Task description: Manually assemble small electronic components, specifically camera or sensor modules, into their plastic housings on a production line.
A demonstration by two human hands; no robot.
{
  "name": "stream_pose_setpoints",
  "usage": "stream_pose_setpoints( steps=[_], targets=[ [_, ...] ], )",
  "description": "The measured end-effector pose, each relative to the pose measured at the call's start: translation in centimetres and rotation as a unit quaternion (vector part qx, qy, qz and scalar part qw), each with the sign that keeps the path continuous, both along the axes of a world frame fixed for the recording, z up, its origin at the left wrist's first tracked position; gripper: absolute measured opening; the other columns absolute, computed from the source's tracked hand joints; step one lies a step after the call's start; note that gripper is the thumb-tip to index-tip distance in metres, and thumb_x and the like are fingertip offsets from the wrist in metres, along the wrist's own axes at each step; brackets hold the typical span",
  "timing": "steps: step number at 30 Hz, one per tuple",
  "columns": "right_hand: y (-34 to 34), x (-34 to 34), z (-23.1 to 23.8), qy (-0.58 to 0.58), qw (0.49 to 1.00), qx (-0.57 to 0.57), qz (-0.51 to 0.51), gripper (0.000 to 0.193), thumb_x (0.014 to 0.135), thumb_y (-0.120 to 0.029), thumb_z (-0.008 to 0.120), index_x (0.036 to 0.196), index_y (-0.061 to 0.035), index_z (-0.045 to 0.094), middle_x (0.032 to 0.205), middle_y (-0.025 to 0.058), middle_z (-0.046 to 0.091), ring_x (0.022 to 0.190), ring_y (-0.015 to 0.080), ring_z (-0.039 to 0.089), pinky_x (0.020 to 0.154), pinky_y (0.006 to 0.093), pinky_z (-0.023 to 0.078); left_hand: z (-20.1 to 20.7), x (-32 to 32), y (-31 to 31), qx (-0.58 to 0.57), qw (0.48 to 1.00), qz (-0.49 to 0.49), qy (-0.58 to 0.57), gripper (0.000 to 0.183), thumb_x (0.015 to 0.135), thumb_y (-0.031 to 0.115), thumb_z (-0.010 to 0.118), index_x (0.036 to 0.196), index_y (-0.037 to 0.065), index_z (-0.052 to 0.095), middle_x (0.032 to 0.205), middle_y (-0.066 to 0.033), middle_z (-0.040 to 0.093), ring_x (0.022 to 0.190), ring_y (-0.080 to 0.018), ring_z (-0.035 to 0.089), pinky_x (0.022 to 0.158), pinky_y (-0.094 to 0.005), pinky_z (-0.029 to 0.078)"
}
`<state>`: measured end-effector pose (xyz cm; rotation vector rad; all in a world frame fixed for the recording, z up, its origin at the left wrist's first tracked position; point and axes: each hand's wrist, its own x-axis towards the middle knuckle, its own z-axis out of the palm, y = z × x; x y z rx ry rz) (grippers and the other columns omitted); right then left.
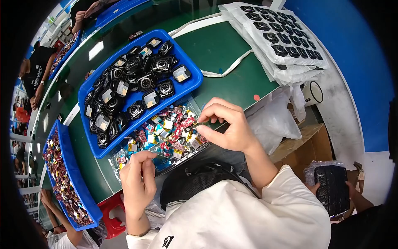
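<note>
My right hand point(227, 126) is over a clear plastic bag point(166, 165) of small electronic parts point(174, 128). Its thumb and index finger are pinched together at a tiny piece too small to name. The parts are a mix of red, yellow, white and blue bits, some like small battery cells and circuit pieces. My left hand point(139, 176) is closed at the bag's near left side, its fingers curled; what they hold, if anything, cannot be made out. Just beyond the bag, a blue tray point(196, 77) holds many black watch cases point(146, 83), some with round sensor backs facing up.
At left stands a long blue bin point(96, 216) heaped with similar small parts. White trays point(265, 50) of black watch cases are stacked at the far right. Beside the green table point(226, 45) are a cardboard box point(311, 145) and white plastic. Other people work around; one holds a black wrapped pack point(333, 189).
</note>
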<state>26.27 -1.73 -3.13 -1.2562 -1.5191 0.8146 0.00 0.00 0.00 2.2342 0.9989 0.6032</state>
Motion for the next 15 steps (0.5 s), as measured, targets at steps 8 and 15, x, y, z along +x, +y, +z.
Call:
stream_pose_setpoints(
  steps=[8, 15],
  targets=[
    [-1.1, 0.9, 0.7, -0.204, 0.977, 0.061, -0.004, 0.028, 0.062, -0.008, 0.080, 0.082, -0.0029, 0.062, 0.081, 0.0063, 0.058, 0.078, 0.0212, 0.056, 0.066, 0.0314, 0.044, -3.8, 1.5, -1.2, 0.093, 0.962, 0.173, -0.191, 0.015, 0.081, -0.010, 0.057, 0.094, -0.003, 0.060, 0.066, -0.0048, 0.057, 0.055, -0.0094, 0.050, 0.049, -0.0203, 0.035],
    [-0.8, -0.4, 0.7, 0.041, 0.998, 0.050, -0.024, 0.011, 0.073, 0.008, 0.072, 0.077, 0.0017, 0.064, 0.085, 0.0104, 0.067, 0.065, 0.0082, 0.060, 0.053, 0.0185, 0.044, -2.8, 1.1, -1.5, 0.055, 0.970, 0.159, -0.178, 0.015, 0.076, -0.006, 0.066, 0.089, 0.000, 0.063, 0.071, -0.0055, 0.061, 0.063, -0.0132, 0.054, 0.055, -0.0238, 0.039]
  ],
)
